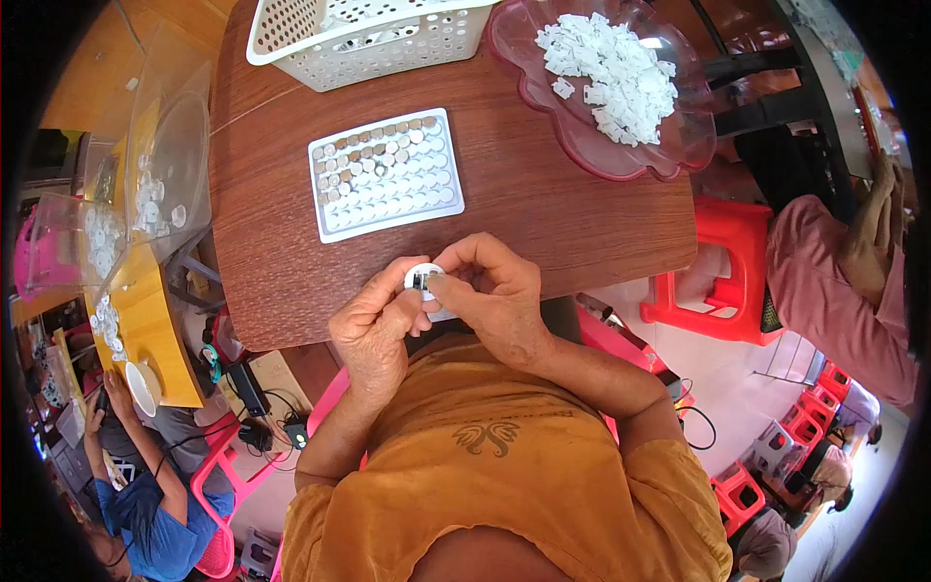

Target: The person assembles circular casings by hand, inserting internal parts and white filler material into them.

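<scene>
Brown wood tbl [543,218] by held white disc [421,275]; red stool [734,230], pale flr [725,388].

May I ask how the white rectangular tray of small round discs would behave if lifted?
The white plastic-looking tray probably weighs more at its far side, where metallic-looking discs crowd. These might spill if tipped, as their pockets look shallow.

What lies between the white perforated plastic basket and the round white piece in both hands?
In the head view, a white rectangular tray, partly filled with small round discs, lies on the brown wooden table between the basket and piece.
</scene>
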Demonstrator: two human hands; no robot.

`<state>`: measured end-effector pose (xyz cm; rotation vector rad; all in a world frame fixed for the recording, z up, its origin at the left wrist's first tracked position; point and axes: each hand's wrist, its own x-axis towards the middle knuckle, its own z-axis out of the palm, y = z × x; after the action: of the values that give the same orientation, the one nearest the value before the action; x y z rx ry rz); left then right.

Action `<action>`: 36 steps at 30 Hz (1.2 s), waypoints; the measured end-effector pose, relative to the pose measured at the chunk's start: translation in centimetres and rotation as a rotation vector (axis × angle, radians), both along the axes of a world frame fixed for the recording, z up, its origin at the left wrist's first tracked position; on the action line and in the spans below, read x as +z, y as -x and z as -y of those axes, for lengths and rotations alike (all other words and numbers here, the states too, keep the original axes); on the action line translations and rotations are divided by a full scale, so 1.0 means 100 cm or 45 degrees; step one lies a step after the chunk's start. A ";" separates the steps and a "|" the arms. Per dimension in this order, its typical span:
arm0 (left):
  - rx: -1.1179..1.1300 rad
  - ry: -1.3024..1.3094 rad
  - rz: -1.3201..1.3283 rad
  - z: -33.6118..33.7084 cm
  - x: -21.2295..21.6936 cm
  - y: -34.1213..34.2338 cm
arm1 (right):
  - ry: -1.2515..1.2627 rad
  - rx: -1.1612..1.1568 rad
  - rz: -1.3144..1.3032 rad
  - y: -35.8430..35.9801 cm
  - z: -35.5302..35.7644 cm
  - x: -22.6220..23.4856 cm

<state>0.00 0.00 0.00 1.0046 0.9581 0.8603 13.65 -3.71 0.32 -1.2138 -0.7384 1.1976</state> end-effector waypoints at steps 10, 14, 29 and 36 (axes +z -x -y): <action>0.126 0.072 0.055 -0.001 -0.006 -0.003 | -0.019 -0.035 -0.012 0.007 0.004 -0.006; 0.156 0.104 0.074 -0.003 -0.005 -0.005 | -0.027 -0.042 0.124 0.009 0.005 -0.008; 0.060 0.226 0.147 -0.010 0.005 -0.006 | -0.028 -0.012 -0.032 0.001 0.003 -0.004; 0.122 0.271 0.093 -0.008 0.007 -0.009 | -0.030 0.011 -0.095 0.003 0.004 -0.005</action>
<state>0.90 0.76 0.72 0.7455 1.0190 0.8491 13.34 -4.14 -0.13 -1.1413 -0.7009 1.2315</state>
